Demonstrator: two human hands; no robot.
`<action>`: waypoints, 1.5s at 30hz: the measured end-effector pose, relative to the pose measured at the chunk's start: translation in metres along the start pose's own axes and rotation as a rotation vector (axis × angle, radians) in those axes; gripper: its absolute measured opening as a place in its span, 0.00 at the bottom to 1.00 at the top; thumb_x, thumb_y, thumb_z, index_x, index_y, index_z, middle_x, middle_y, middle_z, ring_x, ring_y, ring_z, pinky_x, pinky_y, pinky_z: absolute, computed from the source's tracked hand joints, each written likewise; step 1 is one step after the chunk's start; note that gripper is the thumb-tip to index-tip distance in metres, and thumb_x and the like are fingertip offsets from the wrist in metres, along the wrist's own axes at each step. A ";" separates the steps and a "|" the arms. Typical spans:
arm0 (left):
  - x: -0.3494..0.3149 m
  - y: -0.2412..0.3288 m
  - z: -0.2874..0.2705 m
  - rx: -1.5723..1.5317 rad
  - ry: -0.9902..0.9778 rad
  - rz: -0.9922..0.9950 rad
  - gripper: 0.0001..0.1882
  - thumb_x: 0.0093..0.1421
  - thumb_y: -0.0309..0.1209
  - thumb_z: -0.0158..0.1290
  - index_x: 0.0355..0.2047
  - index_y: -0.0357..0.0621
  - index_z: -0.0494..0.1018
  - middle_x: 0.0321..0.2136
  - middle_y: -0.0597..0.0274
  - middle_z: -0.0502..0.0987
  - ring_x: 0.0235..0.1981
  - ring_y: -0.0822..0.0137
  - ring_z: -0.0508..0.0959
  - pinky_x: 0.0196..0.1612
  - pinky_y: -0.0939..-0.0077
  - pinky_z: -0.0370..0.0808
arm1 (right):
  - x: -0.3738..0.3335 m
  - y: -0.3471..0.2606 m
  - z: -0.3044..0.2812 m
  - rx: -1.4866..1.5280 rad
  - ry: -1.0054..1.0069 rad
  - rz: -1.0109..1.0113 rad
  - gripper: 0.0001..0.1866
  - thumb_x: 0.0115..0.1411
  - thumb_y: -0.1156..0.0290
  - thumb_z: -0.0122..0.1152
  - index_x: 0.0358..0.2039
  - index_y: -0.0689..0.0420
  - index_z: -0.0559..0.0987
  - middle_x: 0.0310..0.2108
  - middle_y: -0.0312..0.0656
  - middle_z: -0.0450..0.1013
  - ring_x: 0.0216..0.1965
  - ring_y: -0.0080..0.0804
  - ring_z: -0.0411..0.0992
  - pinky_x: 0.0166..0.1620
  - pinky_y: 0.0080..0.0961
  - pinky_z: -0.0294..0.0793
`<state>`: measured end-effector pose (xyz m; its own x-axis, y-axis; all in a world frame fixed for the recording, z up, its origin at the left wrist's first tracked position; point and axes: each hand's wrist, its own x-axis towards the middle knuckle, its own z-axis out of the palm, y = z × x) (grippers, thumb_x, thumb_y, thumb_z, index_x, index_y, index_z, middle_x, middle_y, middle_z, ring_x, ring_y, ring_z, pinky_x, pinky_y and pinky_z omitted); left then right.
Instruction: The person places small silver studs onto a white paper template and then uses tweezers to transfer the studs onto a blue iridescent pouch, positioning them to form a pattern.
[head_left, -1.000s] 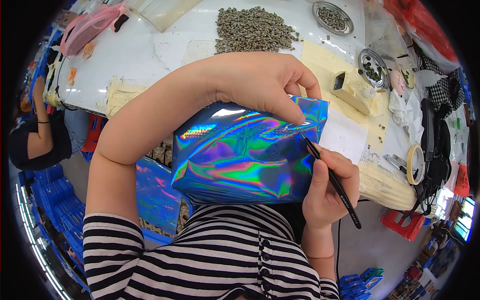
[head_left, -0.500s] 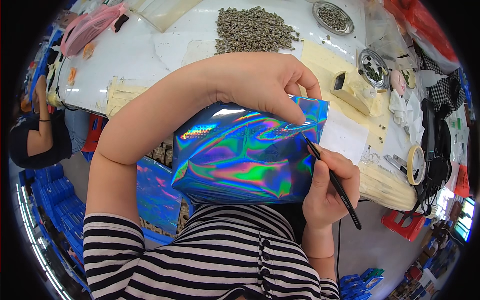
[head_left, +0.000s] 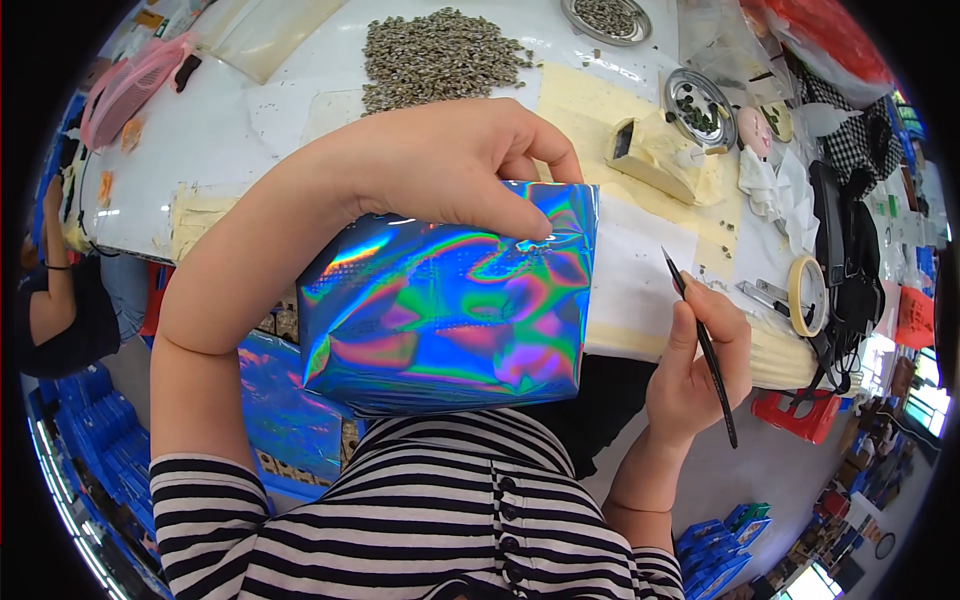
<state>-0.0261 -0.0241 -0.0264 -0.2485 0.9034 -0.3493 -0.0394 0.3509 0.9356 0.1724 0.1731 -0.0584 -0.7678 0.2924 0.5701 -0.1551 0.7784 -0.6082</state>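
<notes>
My left hand point(head_left: 490, 165) arches over the far edge of a shiny, rainbow-coloured foil-covered package point(head_left: 450, 320), box-like in shape, in front of my striped shirt. Its thumb presses on the face near the far right corner, and the other fingers bend over the far edge, partly hidden. Off to the right of the package, my right hand point(head_left: 700, 350) pinches slim black tweezers point(head_left: 710, 365) with a fine tip. That tip points up and away, apart from the foil, over white paper point(head_left: 645, 255) on the table.
A heap of small metallic parts point(head_left: 440, 60) lies on the table's far side. Two round metal dishes point(head_left: 700, 108) hold small pieces, one dark green. A cream block-shaped holder point(head_left: 655, 165), a tape roll point(head_left: 807, 296) and black straps sit rightward. Another person's arm point(head_left: 55, 240) shows at left.
My right hand has drawn the tweezers away from the foil to the right. The view has shifted, so the table things appear further left; my left hand still grips the package.
</notes>
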 end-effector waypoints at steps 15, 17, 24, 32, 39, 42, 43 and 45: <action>0.000 0.003 0.001 -0.010 -0.002 -0.030 0.14 0.56 0.23 0.57 0.44 0.34 0.72 0.30 0.64 0.82 0.31 0.81 0.77 0.35 0.86 0.74 | 0.006 0.005 -0.009 -0.047 -0.088 0.061 0.07 0.54 0.80 0.69 0.34 0.64 0.80 0.34 0.48 0.80 0.36 0.38 0.79 0.43 0.27 0.77; 0.000 0.003 0.001 -0.013 -0.006 -0.028 0.14 0.56 0.23 0.57 0.44 0.35 0.72 0.30 0.64 0.82 0.31 0.81 0.77 0.35 0.86 0.74 | 0.006 0.006 -0.008 -0.014 -0.063 0.060 0.08 0.54 0.79 0.70 0.35 0.64 0.80 0.34 0.48 0.80 0.36 0.38 0.79 0.44 0.27 0.77; 0.000 0.002 0.001 -0.009 -0.001 -0.027 0.14 0.57 0.23 0.56 0.44 0.35 0.72 0.31 0.63 0.82 0.31 0.81 0.77 0.36 0.86 0.74 | 0.006 0.010 -0.004 -0.012 -0.065 -0.027 0.11 0.53 0.77 0.71 0.36 0.63 0.80 0.32 0.47 0.78 0.34 0.39 0.77 0.39 0.27 0.76; 0.000 0.001 0.001 -0.003 -0.010 -0.012 0.14 0.57 0.25 0.57 0.44 0.34 0.72 0.32 0.63 0.82 0.32 0.81 0.78 0.37 0.85 0.74 | 0.000 0.015 -0.006 -0.026 -0.041 -0.084 0.09 0.53 0.78 0.71 0.35 0.62 0.80 0.27 0.42 0.75 0.28 0.34 0.71 0.32 0.25 0.72; 0.000 0.001 0.002 -0.023 -0.008 -0.007 0.14 0.57 0.25 0.57 0.44 0.34 0.72 0.33 0.62 0.82 0.34 0.80 0.78 0.39 0.85 0.75 | 0.002 0.017 0.000 -0.012 -0.065 -0.118 0.09 0.52 0.79 0.70 0.33 0.62 0.80 0.26 0.41 0.74 0.28 0.34 0.71 0.32 0.25 0.71; 0.000 0.002 0.002 -0.016 -0.007 -0.007 0.14 0.57 0.24 0.57 0.44 0.34 0.72 0.33 0.62 0.82 0.34 0.80 0.78 0.39 0.85 0.76 | 0.002 0.017 0.000 -0.014 -0.067 -0.123 0.09 0.52 0.80 0.71 0.33 0.62 0.80 0.26 0.41 0.74 0.28 0.34 0.71 0.32 0.25 0.71; 0.000 0.002 0.001 -0.010 -0.006 -0.008 0.14 0.57 0.24 0.57 0.44 0.34 0.72 0.33 0.62 0.82 0.34 0.80 0.79 0.39 0.85 0.76 | 0.002 0.017 0.000 -0.017 -0.067 -0.124 0.09 0.52 0.80 0.71 0.33 0.62 0.80 0.26 0.41 0.74 0.28 0.34 0.71 0.32 0.25 0.71; 0.000 0.002 0.002 -0.008 -0.006 -0.010 0.14 0.57 0.24 0.57 0.44 0.34 0.72 0.34 0.62 0.82 0.34 0.80 0.79 0.39 0.85 0.76 | 0.002 0.017 0.000 -0.017 -0.067 -0.119 0.09 0.52 0.80 0.71 0.33 0.61 0.80 0.27 0.41 0.74 0.28 0.34 0.71 0.32 0.25 0.71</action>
<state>-0.0247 -0.0227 -0.0250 -0.2423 0.9014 -0.3587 -0.0500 0.3576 0.9325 0.1681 0.1871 -0.0678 -0.7844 0.1598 0.5993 -0.2375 0.8152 -0.5283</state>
